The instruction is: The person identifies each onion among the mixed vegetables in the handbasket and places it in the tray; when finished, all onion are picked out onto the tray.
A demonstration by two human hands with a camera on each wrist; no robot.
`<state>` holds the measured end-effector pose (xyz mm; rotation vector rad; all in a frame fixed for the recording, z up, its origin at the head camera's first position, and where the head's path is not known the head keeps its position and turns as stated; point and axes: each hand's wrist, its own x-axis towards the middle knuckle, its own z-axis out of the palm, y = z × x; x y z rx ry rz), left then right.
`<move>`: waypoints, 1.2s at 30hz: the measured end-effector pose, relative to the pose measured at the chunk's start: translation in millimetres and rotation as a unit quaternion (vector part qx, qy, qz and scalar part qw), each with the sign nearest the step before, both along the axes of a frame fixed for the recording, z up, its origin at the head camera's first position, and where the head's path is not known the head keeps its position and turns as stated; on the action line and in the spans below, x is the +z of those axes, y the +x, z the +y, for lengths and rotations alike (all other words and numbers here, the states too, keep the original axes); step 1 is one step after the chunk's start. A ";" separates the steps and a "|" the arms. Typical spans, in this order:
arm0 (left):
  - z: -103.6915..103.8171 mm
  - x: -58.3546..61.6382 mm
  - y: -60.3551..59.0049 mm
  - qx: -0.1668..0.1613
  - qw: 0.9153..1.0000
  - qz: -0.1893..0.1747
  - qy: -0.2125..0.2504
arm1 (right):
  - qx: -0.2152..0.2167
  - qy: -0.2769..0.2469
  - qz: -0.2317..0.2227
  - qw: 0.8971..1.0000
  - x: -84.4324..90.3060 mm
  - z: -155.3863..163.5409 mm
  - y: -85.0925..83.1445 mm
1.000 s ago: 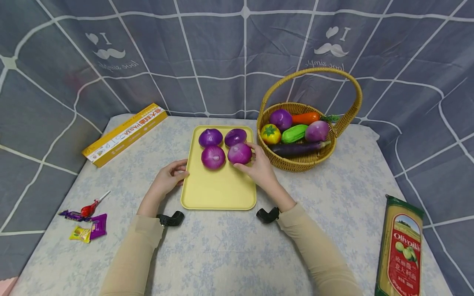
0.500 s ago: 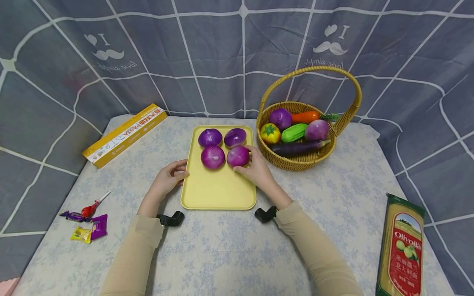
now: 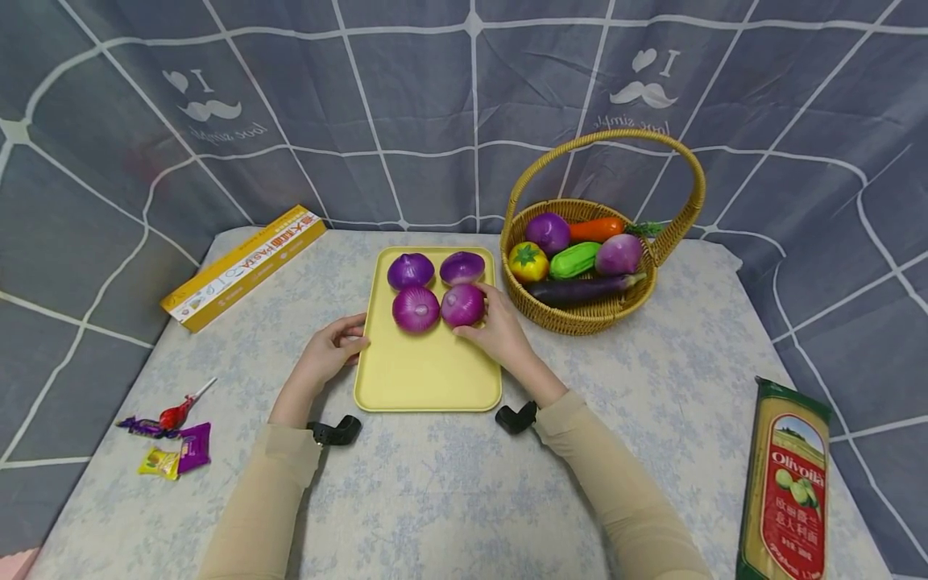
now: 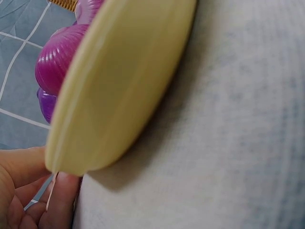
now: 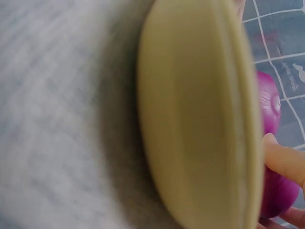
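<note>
On a yellow tray (image 3: 428,374) sit several purple onions in two rows. My right hand (image 3: 505,333) holds the front right onion (image 3: 461,305), thumb at its near side and fingers round its right side. That onion sits close beside the front left onion (image 3: 416,309); behind them are two darker onions (image 3: 410,271). My left hand (image 3: 329,352) pinches the tray's left rim, its thumb (image 4: 28,164) on top and fingers beneath in the left wrist view. In the right wrist view the tray wall (image 5: 195,114) hides much of the held onion (image 5: 280,193).
A wicker basket (image 3: 580,322) of vegetables with a tall handle stands right of the tray. A pasta box (image 3: 246,267) lies at the back left, wrapped candies (image 3: 194,447) and a lollipop (image 3: 174,415) at the left, a spaghetti pack (image 3: 786,483) at the right.
My right hand has moved slightly left and nearer to me with the onion, bringing it closer to the front left onion. The left hand stays at the tray's rim.
</note>
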<state>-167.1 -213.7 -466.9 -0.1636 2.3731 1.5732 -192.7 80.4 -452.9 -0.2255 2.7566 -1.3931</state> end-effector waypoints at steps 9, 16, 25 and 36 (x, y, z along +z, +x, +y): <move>0.1 -0.1 -0.3 -0.002 1.000 0.003 -0.007 | 0.004 0.028 0.014 1.000 16.5 8.0 12.5; 0.4 -0.3 -0.8 0.000 1.000 0.002 -0.008 | 0.022 -0.017 0.048 0.998 38.3 24.0 21.0; -1.2 -0.1 -1.5 0.000 1.000 0.002 -0.006 | -0.051 -0.056 0.071 0.995 64.2 59.4 24.5; -1.3 -2.2 -1.0 -0.006 1.000 0.001 -0.003 | -0.155 -0.058 0.108 0.980 66.4 111.0 7.3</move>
